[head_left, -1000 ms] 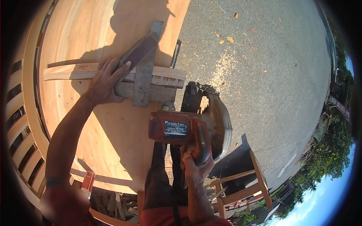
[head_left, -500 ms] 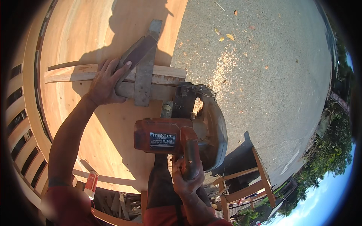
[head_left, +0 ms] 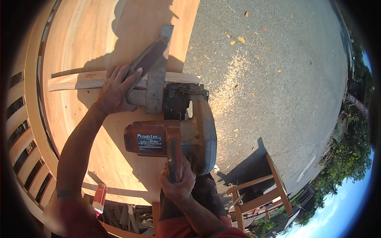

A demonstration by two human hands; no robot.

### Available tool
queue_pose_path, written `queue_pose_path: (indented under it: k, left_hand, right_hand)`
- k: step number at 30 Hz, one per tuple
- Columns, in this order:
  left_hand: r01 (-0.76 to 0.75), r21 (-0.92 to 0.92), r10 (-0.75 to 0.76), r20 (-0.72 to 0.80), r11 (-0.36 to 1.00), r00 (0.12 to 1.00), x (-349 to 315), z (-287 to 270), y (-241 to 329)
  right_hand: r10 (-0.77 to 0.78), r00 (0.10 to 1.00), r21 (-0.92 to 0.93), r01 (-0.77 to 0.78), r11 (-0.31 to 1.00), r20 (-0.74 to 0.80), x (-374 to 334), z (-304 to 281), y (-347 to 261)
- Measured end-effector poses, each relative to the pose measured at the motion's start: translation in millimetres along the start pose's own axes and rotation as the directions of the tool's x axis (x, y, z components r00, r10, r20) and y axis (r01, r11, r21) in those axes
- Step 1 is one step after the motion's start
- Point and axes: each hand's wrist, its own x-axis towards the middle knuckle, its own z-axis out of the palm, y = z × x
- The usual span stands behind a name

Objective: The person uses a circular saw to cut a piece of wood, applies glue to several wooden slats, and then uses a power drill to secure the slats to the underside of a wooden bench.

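one left hand [head_left: 115,91], one right hand [head_left: 177,184], one circular saw [head_left: 173,137]
plus one grey angled guide [head_left: 156,85], one broad wood panel [head_left: 89,39], one red-and-white bottle [head_left: 100,197], one wooden stand [head_left: 260,200], one main sawdust patch [head_left: 230,87], and one scrap pile [head_left: 123,216] with too many offcuts to count. can't tell if the pale strip [head_left: 75,82] is one piece or two.

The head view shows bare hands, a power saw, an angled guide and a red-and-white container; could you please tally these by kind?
Left hand and right hand: 2 hands
Circular saw: 1
Angled guide: 1
Red-and-white container: 1
Total: 5
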Motion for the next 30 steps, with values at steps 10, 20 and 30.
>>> queue_pose_path:
  k: [10,20,30]
  left_hand:
    - [-0.039,0.014,0.039,-0.031,0.999,0.999,0,0,-1]
    - [-0.039,0.043,0.041,-0.039,0.998,0.998,1,-4,3]
    - [-0.055,0.009,0.055,-0.084,0.998,0.995,2,5,1]
  right_hand:
    - [-0.055,0.997,0.016,0.054,0.998,0.052,3,5,-2]
    - [0.021,0.998,0.11,-0.028,0.994,0.06,7,2,-2]
    - [0.122,0.989,0.153,-0.133,0.979,0.079,9,8,1]
